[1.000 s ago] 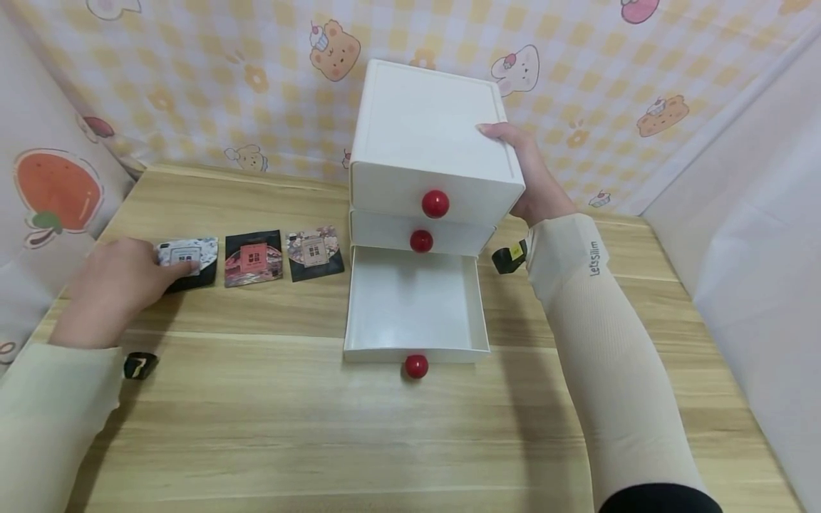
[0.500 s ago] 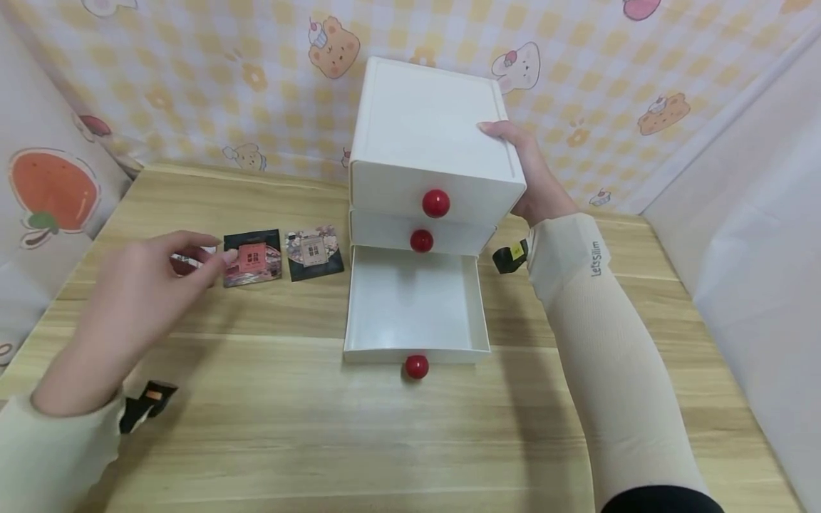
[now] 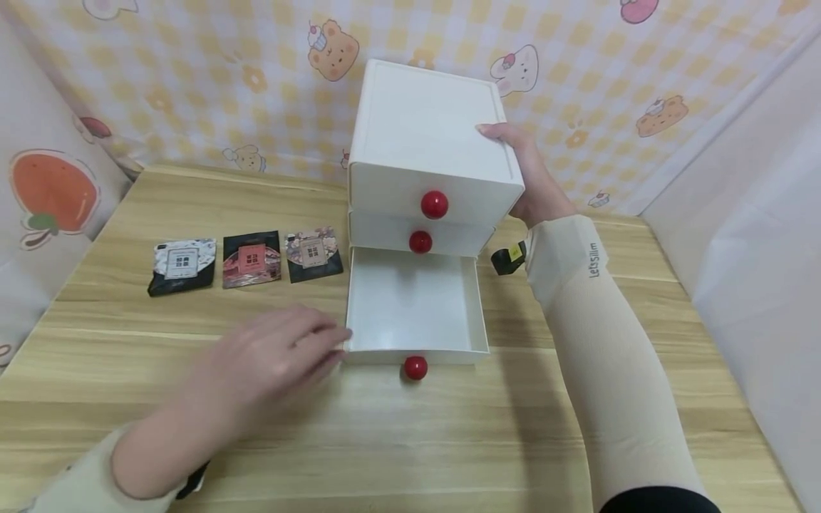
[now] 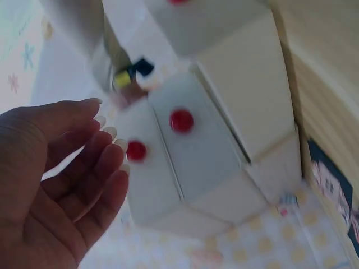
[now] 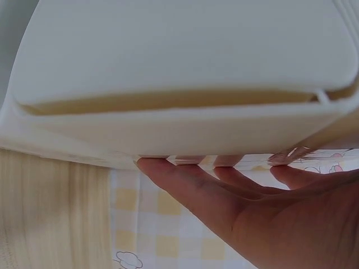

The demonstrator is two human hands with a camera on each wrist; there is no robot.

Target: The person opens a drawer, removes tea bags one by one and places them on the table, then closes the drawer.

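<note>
A white three-drawer cabinet (image 3: 432, 121) with red round knobs stands on the wooden table, its bottom drawer (image 3: 410, 306) pulled out with nothing in it. My left hand (image 3: 276, 363), blurred in the head view, is beside that drawer's front left corner; whether it touches cannot be told. The left wrist view shows this hand (image 4: 73, 162) holding nothing, its fingers loosely bent. My right hand (image 3: 535, 171) rests on the cabinet's right side, thumb lying on the top. In the right wrist view its fingertips (image 5: 151, 165) press against the white side.
Left of the cabinet lie three flat square packets in a row: one white and black (image 3: 182, 265), one black and red (image 3: 252, 259), one floral (image 3: 314, 254). A patterned cloth (image 3: 256, 78) hangs behind the table, with white cloth at both sides.
My left hand has let go of the white and black packet and moved right and toward me, to the open drawer's corner. The right hand has kept its place on the cabinet.
</note>
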